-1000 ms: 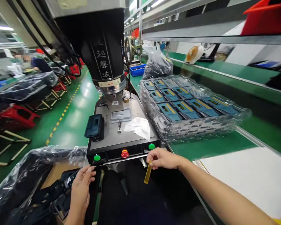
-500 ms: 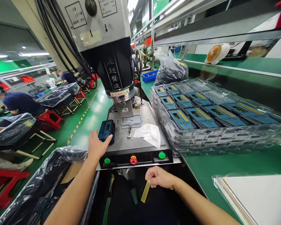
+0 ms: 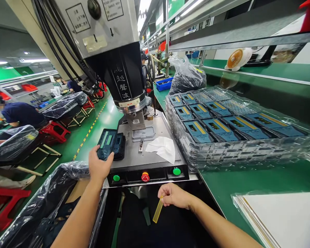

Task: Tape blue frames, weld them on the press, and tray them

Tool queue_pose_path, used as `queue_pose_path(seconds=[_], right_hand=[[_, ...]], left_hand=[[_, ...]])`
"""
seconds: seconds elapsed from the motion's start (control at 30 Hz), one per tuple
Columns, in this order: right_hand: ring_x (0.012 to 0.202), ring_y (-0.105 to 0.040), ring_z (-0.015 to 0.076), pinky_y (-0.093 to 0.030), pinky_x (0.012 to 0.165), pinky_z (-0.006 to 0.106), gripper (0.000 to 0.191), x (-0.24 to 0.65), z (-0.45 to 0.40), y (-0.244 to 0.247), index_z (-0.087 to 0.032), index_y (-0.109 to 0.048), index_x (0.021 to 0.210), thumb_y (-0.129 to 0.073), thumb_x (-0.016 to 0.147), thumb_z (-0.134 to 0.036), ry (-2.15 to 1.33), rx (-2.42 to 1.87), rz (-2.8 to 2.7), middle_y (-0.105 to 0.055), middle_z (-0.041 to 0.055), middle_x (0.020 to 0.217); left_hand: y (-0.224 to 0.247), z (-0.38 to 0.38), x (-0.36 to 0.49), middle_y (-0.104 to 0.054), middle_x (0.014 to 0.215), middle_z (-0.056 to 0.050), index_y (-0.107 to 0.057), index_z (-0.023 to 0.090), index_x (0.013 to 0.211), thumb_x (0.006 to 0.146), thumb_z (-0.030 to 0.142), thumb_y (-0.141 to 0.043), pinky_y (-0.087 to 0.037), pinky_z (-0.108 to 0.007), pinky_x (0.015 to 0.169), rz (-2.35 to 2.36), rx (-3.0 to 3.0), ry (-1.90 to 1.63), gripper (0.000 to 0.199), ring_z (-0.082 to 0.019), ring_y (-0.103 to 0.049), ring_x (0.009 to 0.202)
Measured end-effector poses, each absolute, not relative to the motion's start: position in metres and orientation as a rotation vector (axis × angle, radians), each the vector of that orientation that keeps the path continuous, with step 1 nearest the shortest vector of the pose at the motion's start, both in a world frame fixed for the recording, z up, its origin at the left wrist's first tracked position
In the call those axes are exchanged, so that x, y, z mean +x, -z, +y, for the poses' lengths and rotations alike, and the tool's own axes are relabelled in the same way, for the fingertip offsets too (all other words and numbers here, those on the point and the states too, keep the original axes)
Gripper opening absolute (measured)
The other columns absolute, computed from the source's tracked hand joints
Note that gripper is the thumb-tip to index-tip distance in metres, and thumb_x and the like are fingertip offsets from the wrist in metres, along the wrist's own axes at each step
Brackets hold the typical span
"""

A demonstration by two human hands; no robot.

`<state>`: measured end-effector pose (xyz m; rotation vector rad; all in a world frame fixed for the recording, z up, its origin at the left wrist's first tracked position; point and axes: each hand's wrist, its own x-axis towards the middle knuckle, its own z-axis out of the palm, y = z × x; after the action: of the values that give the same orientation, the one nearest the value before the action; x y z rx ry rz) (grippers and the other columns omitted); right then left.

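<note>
An ultrasonic welding machine (image 3: 116, 65) towers over a green factory workbench (image 3: 237, 179) as a co-worker (image 3: 22, 113) in a navy top sits across the aisle beyond red stools (image 3: 53, 132); a stack of clear plastic trays (image 3: 217, 151) loaded with blue housings fills the bench at right; a bag of black parts (image 3: 186, 77) sits behind the trays, while a plastic-wrapped pile (image 3: 41, 186) lies at left beside the person; the machine's steel base plate (image 3: 157, 127) carries a metal fixture (image 3: 144, 133) and a crumpled white cloth (image 3: 161, 148); 2 green buttons (image 3: 116, 177) flank a red emergency stop (image 3: 145, 176) along its front; the left hand (image 3: 100, 165) grips a blue-and-black plastic housing (image 3: 106, 144), tilted at the plate's left edge and touching a 2nd dark housing (image 3: 119, 146) on the plate; the right hand (image 3: 174, 195), near the machine's front edge, pinches a narrow yellow strip (image 3: 158, 209) between thumb and fingers.
</note>
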<state>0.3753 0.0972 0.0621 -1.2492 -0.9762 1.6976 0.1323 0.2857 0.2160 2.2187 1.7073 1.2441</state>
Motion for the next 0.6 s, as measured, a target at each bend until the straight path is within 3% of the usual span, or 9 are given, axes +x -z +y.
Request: queue_pose_path(seconds=[0.1,0.3,0.43,0.6], right_hand=[[0.053,-0.059,0.0087,-0.044,0.054,0.022,0.033,0.376,0.096,-0.067,-0.014,-0.062,0.078,-0.082,0.056,-0.029,-1.726,-1.158,-0.896,-0.063,-0.004,0.059],[0.057,-0.063,0.0106,-0.05,0.058,0.024,0.058,0.374,0.09,-0.08,-0.015,-0.06,0.109,-0.086,0.059,-0.029,-1.957,-0.898,-0.862,-0.067,-0.0029,0.069],[0.059,-0.063,0.0097,-0.05,0.06,0.023,0.046,0.37,0.087,-0.08,-0.013,-0.061,0.1,-0.084,0.063,-0.03,-2.078,-0.822,-0.946,-0.066,-0.002,0.071],[0.054,-0.059,0.008,-0.049,0.058,0.022,0.046,0.368,0.087,-0.079,-0.013,-0.061,0.102,-0.082,0.066,-0.031,-2.067,-0.85,-1.001,-0.065,-0.0035,0.066]], left_hand=[[-0.207,0.247,0.111,-0.053,0.131,-0.013,-0.048,0.018,0.127,0.073,0.044,-0.068,-0.036,-0.044,0.109,1.439,2.293,-1.323,0.064,-0.029,-0.049,0.124],[-0.151,0.157,0.09,-0.045,0.142,-0.011,-0.044,0.027,0.131,0.076,0.027,-0.067,-0.033,-0.05,0.113,1.024,2.296,-0.727,0.06,-0.03,-0.043,0.132],[-0.12,0.125,0.089,-0.037,0.148,-0.011,-0.04,0.03,0.137,0.076,0.024,-0.067,-0.029,-0.051,0.115,0.901,2.156,-0.428,0.066,-0.03,-0.037,0.137],[-0.107,0.119,0.095,-0.04,0.147,-0.012,-0.044,0.026,0.137,0.072,0.032,-0.075,-0.029,-0.049,0.115,0.904,1.825,-0.458,0.072,-0.031,-0.036,0.137]])
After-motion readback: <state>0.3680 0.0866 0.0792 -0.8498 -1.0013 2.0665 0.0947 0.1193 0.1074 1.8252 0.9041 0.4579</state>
